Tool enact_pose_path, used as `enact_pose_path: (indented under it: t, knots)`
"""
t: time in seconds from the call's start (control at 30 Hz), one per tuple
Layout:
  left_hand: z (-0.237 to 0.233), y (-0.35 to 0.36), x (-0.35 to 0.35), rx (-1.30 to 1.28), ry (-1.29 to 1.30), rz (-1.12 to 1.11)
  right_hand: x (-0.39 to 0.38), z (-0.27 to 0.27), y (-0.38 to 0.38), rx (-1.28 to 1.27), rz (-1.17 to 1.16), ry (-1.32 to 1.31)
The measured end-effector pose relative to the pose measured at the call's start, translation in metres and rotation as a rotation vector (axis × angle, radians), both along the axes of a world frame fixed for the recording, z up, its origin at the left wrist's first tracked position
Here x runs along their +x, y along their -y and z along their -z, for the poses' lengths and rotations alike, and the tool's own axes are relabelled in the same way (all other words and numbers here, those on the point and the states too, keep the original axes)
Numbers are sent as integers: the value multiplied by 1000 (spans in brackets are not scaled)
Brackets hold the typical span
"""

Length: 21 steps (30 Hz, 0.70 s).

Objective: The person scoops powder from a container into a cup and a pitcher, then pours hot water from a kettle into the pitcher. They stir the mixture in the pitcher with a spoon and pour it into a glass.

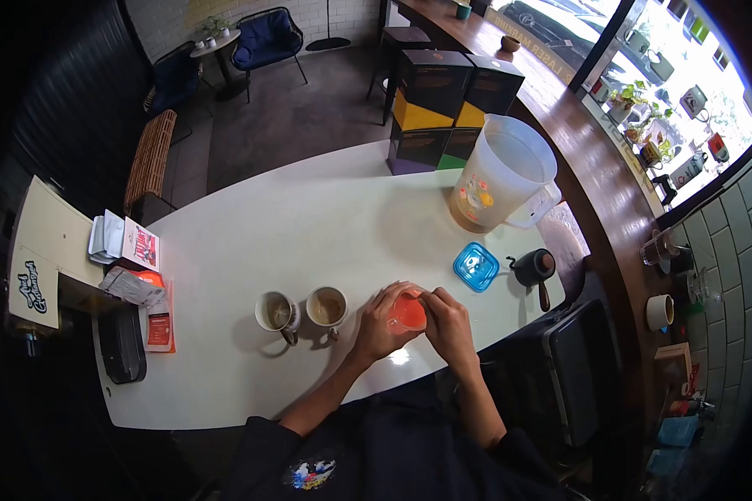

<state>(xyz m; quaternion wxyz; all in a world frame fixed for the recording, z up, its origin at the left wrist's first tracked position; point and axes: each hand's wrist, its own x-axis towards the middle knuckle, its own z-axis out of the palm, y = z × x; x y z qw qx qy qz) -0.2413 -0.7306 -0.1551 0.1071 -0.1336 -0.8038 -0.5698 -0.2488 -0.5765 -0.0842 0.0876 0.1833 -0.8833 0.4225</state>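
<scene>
Between my hands, above the table's near side, is a small clear cup (407, 314) with something red-orange inside it. My left hand (379, 326) is wrapped around its left side. The fingers of my right hand (448, 324) are bent and closed at the cup's right rim. Just left of my left hand stand two mugs, a nearer one (327, 306) and another (276, 311), both with brownish residue inside and their handles toward me. Right of my hands lies a blue square lid or shallow container (476, 267), and beyond it a black gooseneck kettle (533, 268).
A large translucent pitcher (510, 171) with printed flowers stands at the back right of the white table (251, 242). Behind it are stacked dark boxes (433, 83). Packets (134, 285) and a cream-coloured machine (54, 250) stand on the left. A black case (581, 367) is at my right.
</scene>
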Motion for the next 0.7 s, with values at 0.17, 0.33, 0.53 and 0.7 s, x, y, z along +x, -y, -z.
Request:
enact_pose_path:
  t: [0.17,0.33,0.53,0.7]
  knots:
    - [2,-1,-2,-34,-89,-19,8,-1,-6,65,54,-57]
    - [7,0,-3,-30,-102,-14,26,6,-4,105,76,-12]
    - [6,2,-2,-72,-125,-15,23,12,6,-71,48,25]
    - [8,2,-1,-81,-104,-18,8,8,7,-144,51,-27]
